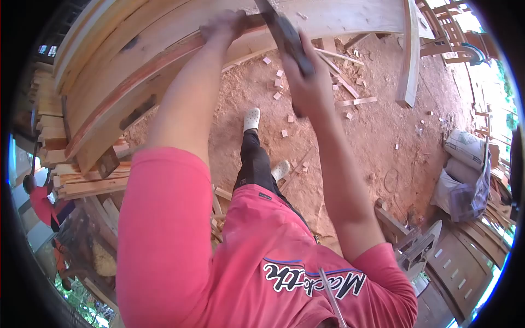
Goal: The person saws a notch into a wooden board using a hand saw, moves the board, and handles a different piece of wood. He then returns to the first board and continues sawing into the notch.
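Observation:
My right hand [309, 90] is wrapped round a long, dark tool [290, 41], its narrow end pointing up and away. The tool's exact kind does not show at this angle. Slightly blurred, my left hand [224, 26] is closed at the end of a short brown piece of wood [255, 22], over the edge of the timber. This wood reaches toward the tool, which overlaps its far end in view. Below both hands lies a long, curved plank [180, 63] with a reddish edge.
Wide pale boards [350, 16] run across the top. A square timber leg [409, 60] stands out at right. Small wood blocks [278, 95] and offcuts litter the dusty ground. White sacks [465, 164] rest at right, stacked timber [90, 177] at left. Another person [41, 202] is far left.

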`<state>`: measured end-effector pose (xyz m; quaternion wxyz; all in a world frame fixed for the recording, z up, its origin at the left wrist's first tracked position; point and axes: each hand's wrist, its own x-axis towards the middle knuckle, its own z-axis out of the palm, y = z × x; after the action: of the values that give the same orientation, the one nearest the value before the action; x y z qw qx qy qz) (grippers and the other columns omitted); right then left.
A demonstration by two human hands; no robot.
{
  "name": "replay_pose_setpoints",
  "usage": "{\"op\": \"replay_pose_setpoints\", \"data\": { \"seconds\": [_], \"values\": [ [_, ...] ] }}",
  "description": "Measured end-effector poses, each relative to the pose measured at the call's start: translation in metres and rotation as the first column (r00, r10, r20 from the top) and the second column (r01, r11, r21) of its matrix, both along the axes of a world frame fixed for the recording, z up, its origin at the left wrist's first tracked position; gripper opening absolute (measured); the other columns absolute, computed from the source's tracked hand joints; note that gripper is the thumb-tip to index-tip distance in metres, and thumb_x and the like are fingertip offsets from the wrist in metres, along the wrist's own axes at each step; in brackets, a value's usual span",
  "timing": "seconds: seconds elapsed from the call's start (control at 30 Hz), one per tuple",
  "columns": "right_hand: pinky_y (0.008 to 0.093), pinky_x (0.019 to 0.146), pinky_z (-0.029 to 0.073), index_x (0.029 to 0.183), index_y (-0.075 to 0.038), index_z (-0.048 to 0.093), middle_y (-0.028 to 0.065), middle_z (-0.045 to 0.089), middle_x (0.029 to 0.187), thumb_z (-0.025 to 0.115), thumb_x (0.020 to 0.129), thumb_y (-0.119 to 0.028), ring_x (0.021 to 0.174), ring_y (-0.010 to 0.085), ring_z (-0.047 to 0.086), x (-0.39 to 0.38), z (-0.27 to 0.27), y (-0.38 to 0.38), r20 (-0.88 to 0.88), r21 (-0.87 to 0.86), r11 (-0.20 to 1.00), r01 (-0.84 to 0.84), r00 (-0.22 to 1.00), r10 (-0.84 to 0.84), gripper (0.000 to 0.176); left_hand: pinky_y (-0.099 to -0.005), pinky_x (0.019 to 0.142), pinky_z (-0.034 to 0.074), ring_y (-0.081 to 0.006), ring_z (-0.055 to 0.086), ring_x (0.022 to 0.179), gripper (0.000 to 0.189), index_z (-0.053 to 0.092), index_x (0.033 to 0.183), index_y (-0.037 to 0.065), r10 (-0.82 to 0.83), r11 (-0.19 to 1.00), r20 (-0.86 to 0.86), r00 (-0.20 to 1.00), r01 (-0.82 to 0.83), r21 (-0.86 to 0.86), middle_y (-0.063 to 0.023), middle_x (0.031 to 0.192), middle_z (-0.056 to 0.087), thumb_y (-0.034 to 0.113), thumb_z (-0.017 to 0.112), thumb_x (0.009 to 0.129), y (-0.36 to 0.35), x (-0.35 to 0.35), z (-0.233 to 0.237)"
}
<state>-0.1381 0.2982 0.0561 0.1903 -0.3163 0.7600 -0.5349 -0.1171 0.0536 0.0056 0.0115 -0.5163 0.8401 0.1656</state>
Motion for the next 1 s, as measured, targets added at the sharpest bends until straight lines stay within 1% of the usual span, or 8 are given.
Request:
{"op": "replay_pose_setpoints", "data": {
  "seconds": [0.27, 0.33, 0.37, 0.47, 0.57, 0.83, 0.97, 1.0],
  "values": [
    [0.0308, 0.091, 0.051, 0.152, 0.004, 0.031, 0.0269, 0.059, 0.138, 0.052, 0.089, 0.006, 0.113, 0.0281, 0.068, 0.135, 0.052, 0.291, 0.274, 0.171, 0.985, 0.026, 0.959, -0.072, 0.066, -0.0489, 0.098, 0.050, -0.0334, 0.067, 0.115, 0.054, 0.073, 0.118, 0.009, -0.015, 1.000, -0.058, 0.998, 0.014, -0.028, -0.0135, 0.123, 0.070, 0.041, 0.034, 0.097, -0.004, -0.005, -0.006],
    [0.0235, 0.053, 0.045, 0.154, 0.004, 0.029, 0.0144, 0.069, 0.111, 0.047, 0.091, 0.006, 0.063, 0.0068, 0.058, 0.116, 0.056, 0.244, 0.199, 0.204, 0.970, 0.130, 0.965, -0.171, 0.066, -0.0491, 0.092, 0.054, -0.0354, 0.068, 0.111, 0.058, 0.076, 0.106, 0.010, 0.055, 0.994, -0.067, 0.996, -0.061, -0.094, -0.0254, 0.115, 0.069, 0.058, 0.047, 0.094, -0.006, -0.011, -0.009],
    [0.0294, 0.089, 0.051, 0.154, 0.003, 0.030, 0.0270, 0.057, 0.139, 0.047, 0.092, 0.006, 0.117, 0.0236, 0.065, 0.081, 0.033, 0.207, 0.140, 0.124, 0.992, -0.013, 0.990, -0.004, 0.064, -0.0491, 0.092, 0.054, -0.0354, 0.068, 0.111, 0.058, 0.076, 0.106, 0.010, 0.057, 0.993, -0.067, 0.996, -0.063, -0.100, -0.0254, 0.115, 0.069, 0.058, 0.047, 0.094, -0.008, -0.007, -0.010],
    [0.0323, 0.069, 0.051, 0.147, 0.001, 0.044, 0.0158, 0.070, 0.091, 0.059, 0.095, -0.012, 0.076, 0.0191, 0.065, 0.000, 0.000, 0.027, 0.100, 0.047, 0.999, -0.022, 0.995, 0.017, 0.056, -0.0487, 0.097, 0.051, -0.0324, 0.068, 0.113, 0.052, 0.075, 0.114, 0.011, -0.060, 0.984, -0.120, 0.991, 0.038, -0.173, -0.0129, 0.119, 0.072, 0.040, 0.036, 0.097, -0.003, 0.001, -0.013],
    [0.0347, 0.070, 0.052, 0.147, -0.003, 0.045, 0.0187, 0.070, 0.093, 0.059, 0.095, -0.015, 0.076, 0.0204, 0.066, -0.013, -0.006, -0.026, -0.038, -0.008, 1.000, -0.013, 0.999, 0.012, 0.056, -0.0490, 0.097, 0.051, -0.0311, 0.067, 0.115, 0.051, 0.074, 0.116, 0.010, -0.142, 0.981, -0.038, 0.989, 0.136, -0.141, -0.0140, 0.122, 0.070, 0.040, 0.037, 0.096, -0.008, -0.001, 0.000],
    [0.0351, 0.094, 0.050, 0.150, 0.004, 0.034, 0.0260, 0.060, 0.134, 0.054, 0.090, 0.006, 0.117, 0.0302, 0.066, 0.120, 0.039, 0.264, 0.188, 0.283, 0.958, -0.053, 0.982, -0.002, 0.064, -0.0456, 0.098, 0.048, -0.0294, 0.066, 0.117, 0.048, 0.073, 0.118, 0.011, 0.031, 0.996, -0.022, 0.999, -0.033, -0.079, -0.0127, 0.128, 0.069, 0.036, 0.039, 0.096, -0.001, -0.007, 0.000],
    [0.0387, 0.107, 0.042, 0.154, 0.003, 0.027, 0.0307, 0.046, 0.148, 0.049, 0.090, 0.009, 0.138, 0.0381, 0.048, 0.093, 0.038, 0.233, 0.024, 0.066, 0.986, -0.155, 0.988, 0.154, 0.067, -0.0453, 0.097, 0.047, -0.0279, 0.067, 0.116, 0.046, 0.075, 0.115, 0.012, 0.070, 0.997, 0.047, 0.996, -0.069, -0.017, -0.0111, 0.125, 0.070, 0.035, 0.040, 0.095, 0.001, -0.014, 0.008],
    [0.0258, 0.074, 0.052, 0.155, 0.002, 0.029, 0.0215, 0.060, 0.138, 0.045, 0.093, 0.002, 0.087, 0.0136, 0.065, 0.075, 0.024, 0.192, 0.147, 0.189, 0.981, -0.045, 0.989, 0.017, 0.064, -0.0460, 0.097, 0.047, -0.0280, 0.067, 0.115, 0.045, 0.075, 0.113, 0.013, 0.079, 0.995, -0.010, 0.997, -0.079, -0.062, -0.0106, 0.123, 0.071, 0.035, 0.040, 0.095, -0.002, -0.015, -0.004]
  ]
}}
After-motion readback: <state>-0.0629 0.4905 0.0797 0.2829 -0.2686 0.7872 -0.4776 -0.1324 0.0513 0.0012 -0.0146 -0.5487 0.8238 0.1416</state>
